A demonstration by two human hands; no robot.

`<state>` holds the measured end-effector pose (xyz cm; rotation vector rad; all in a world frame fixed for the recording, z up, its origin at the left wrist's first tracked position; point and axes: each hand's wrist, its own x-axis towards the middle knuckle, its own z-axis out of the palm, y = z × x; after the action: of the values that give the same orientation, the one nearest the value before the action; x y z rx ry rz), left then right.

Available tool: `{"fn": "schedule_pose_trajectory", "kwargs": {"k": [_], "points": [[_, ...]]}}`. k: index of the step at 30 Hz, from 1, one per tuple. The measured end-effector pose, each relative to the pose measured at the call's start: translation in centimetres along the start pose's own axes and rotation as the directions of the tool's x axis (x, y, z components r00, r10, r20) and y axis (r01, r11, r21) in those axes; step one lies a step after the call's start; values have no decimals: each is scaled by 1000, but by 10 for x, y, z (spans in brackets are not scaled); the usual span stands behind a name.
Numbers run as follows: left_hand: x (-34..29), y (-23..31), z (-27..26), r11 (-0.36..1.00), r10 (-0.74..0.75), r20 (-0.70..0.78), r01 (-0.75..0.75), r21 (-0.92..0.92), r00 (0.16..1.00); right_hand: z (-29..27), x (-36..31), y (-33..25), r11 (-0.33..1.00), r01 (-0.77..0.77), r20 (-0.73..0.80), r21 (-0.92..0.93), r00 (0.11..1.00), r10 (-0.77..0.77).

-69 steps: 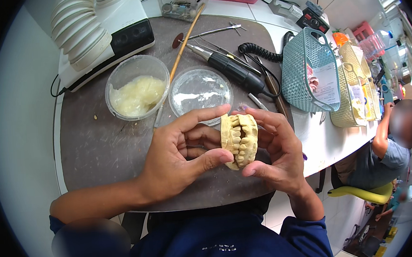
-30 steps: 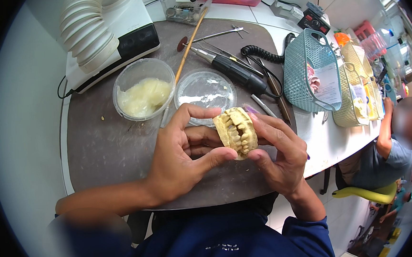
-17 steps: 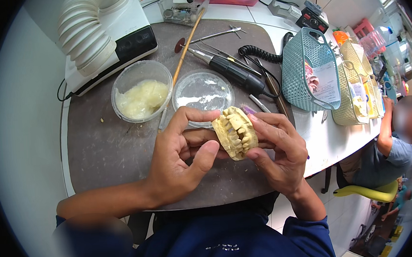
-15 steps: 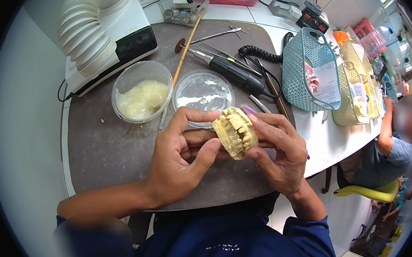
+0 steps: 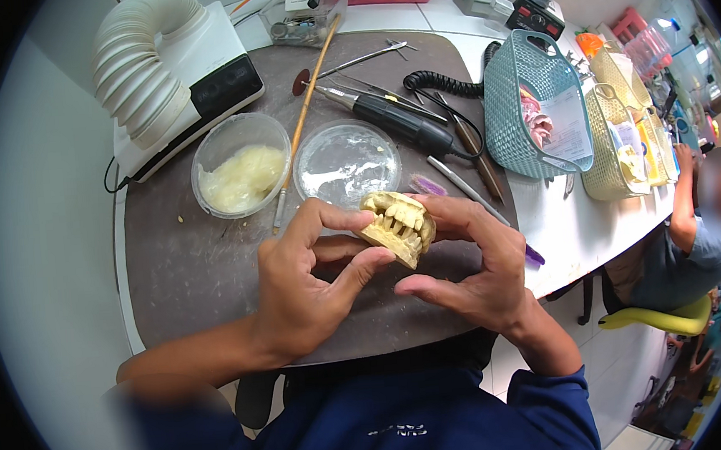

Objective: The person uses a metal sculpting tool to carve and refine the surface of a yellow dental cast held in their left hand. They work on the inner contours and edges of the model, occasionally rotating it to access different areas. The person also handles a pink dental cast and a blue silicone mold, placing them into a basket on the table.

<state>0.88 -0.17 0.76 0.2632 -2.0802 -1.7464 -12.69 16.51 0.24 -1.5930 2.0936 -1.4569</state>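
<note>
A yellowish plaster dental cast (image 5: 399, 215), upper and lower jaws together, is held above the front part of the work mat. My left hand (image 5: 302, 283) pinches its left side, index finger at the upper edge and thumb at the lower. My right hand (image 5: 493, 270) has its fingers at the cast's right side and behind it. The right thumb stands away from the cast, below it. Just beyond the hands lie a round clear lid (image 5: 346, 163) with white smears and a small purple-bristled brush (image 5: 428, 185).
A tub of pale waxy material (image 5: 244, 176) sits left of the lid. Behind are a wooden stick (image 5: 307, 116), a black handpiece (image 5: 399, 124) and a white hose unit (image 5: 180, 95). Blue basket (image 5: 536, 108) and cream baskets (image 5: 610, 145) line the right. A co-worker (image 5: 696, 235) sits far right.
The cast has turned so its teeth face me more, and shifted slightly left. My right thumb has come off the cast and moved down and left. The view has shifted a little.
</note>
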Motion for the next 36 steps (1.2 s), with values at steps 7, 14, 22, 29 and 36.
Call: {"fn": "schedule_pose_trajectory", "kwargs": {"k": [7,14,22,29,36], "points": [[-1,-2,7,995,94,-14,-93,45,995,4,-1,0,999,44,-95,-14,994,-45],[5,3,-2,874,350,60,-349,337,935,-2,2,-3,991,115,-106,-67,987,-122],[20,17,-14,665,535,0,-421,617,845,-36,51,-6,929,345,76,-134,938,-337],[40,1,-18,641,572,123,-535,549,811,-29,64,10,922,375,101,-95,925,-366],[37,-2,-12,673,535,144,-523,524,832,-24,53,21,939,338,115,-56,937,-331]]}}
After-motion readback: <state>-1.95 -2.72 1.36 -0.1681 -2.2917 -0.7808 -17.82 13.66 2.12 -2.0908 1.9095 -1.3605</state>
